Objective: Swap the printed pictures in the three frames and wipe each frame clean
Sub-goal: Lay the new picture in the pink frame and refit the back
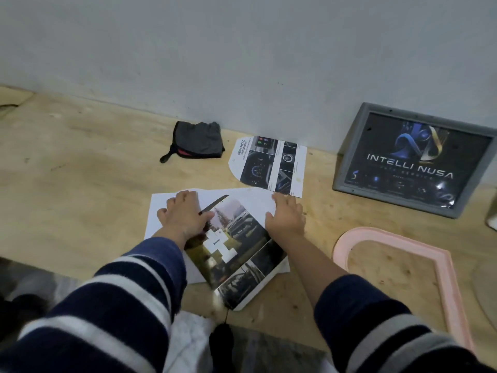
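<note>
Grey frame (347, 168) reads "INTELLI NUSA"; left hand (183, 214) and right hand (286, 214) press flat, fingers spread, on prints (236, 254)

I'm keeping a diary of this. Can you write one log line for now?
left hand: presses car print | right hand: flat on white sheet | pink frame: empty | grey frame: filled

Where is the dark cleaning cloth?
In the head view, the dark cloth lies folded on the wooden surface by the wall, up and left of both hands, just left of the rounded printed picture.
</note>
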Demonstrator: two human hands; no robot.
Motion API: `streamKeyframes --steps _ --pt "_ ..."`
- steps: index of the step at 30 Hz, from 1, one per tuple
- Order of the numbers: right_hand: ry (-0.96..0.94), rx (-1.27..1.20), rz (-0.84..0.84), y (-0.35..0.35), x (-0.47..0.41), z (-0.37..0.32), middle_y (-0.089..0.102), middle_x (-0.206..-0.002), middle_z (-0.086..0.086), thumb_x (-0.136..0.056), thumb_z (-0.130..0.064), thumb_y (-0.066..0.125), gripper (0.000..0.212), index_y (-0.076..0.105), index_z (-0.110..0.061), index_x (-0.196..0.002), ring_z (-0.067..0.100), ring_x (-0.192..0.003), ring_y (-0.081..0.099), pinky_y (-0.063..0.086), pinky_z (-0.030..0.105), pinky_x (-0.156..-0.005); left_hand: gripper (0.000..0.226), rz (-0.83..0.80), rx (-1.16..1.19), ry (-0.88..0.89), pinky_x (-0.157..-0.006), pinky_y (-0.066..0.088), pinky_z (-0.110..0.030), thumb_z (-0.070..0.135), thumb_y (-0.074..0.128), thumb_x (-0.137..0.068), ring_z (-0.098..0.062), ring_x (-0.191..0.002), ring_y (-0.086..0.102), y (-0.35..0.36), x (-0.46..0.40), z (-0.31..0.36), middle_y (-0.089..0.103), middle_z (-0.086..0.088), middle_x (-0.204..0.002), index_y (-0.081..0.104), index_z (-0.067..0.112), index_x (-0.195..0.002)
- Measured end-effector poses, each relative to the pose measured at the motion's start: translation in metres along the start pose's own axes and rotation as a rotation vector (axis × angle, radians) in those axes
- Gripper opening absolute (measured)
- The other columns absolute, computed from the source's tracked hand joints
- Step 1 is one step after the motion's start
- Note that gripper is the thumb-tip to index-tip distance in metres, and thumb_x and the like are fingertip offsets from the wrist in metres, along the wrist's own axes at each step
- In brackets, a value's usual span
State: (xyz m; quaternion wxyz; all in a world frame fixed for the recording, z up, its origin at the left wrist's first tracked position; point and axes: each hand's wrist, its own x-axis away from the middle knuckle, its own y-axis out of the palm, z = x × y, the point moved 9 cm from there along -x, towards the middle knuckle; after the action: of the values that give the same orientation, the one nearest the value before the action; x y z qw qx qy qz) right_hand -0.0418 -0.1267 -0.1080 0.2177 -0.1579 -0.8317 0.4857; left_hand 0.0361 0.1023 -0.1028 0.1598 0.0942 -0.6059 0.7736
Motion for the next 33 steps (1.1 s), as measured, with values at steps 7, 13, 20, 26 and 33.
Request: streamKeyframes --steps 7,13,20,26,33 --pt "-0.128 0.166 -0.033 0.012 0.035 -0.009 0.039 -0.134 0.004 -0.095 -0.034 0.046 0.048 0.040 -0.022 -0.141 0.025 -0.122 0.035 0.032 0.038 -0.096 0.068 -0.038 -0.106 0.051 -0.104 0.028 -0.049 0.061 0.058 -0.083 -0.030 -0.135 0.026 0.017 0.028 -0.012 0.026 -0.001 -0.151 0.037 0.023 -0.135" --pt "-0.190 0.301 0.026 0.010 0.054 -0.013 0.046 -0.126 0.004 -0.097 -0.032 0.037 0.038 0.048 -0.021 -0.132 0.025 -0.115 0.042 0.030 0.037 -0.091 0.058 -0.041 -0.129 0.042 -0.096 0.030 -0.047 0.061 0.062 -0.080 -0.029 -0.126 0.033 0.016 0.045 -0.014 0.037 -0.002 -0.134 0.044 0.024 -0.120" --pt "-0.241 0.289 0.011 0.011 0.047 -0.031 0.046 -0.125 0.003 -0.096 -0.030 0.040 0.035 0.051 -0.021 -0.129 0.025 -0.116 0.038 0.030 0.037 -0.092 0.087 -0.027 -0.139 0.042 -0.101 0.026 -0.047 0.066 0.068 -0.071 -0.028 -0.132 0.028 0.011 0.044 -0.016 0.028 -0.003 -0.146 0.032 0.022 -0.137" --pt "-0.391 0.240 -0.081 0.028 0.023 -0.082 0.046 -0.133 -0.001 -0.092 -0.019 0.044 0.038 0.052 -0.024 -0.129 0.023 -0.124 0.033 0.027 0.036 -0.099 0.128 -0.080 -0.195 -0.009 -0.112 0.013 -0.052 0.075 0.070 -0.060 -0.029 -0.143 0.011 -0.002 0.024 -0.040 0.010 -0.003 -0.159 -0.001 0.020 -0.153" --pt "-0.474 0.205 -0.156 0.054 0.007 -0.136 0.052 -0.130 0.001 -0.093 -0.017 0.043 0.039 0.053 -0.027 -0.129 0.024 -0.120 0.039 0.029 0.036 -0.097 0.126 -0.023 -0.264 0.089 -0.107 0.015 -0.048 0.082 0.069 -0.047 -0.026 -0.129 0.025 -0.009 0.011 -0.040 0.032 0.004 -0.143 0.015 0.028 -0.148"
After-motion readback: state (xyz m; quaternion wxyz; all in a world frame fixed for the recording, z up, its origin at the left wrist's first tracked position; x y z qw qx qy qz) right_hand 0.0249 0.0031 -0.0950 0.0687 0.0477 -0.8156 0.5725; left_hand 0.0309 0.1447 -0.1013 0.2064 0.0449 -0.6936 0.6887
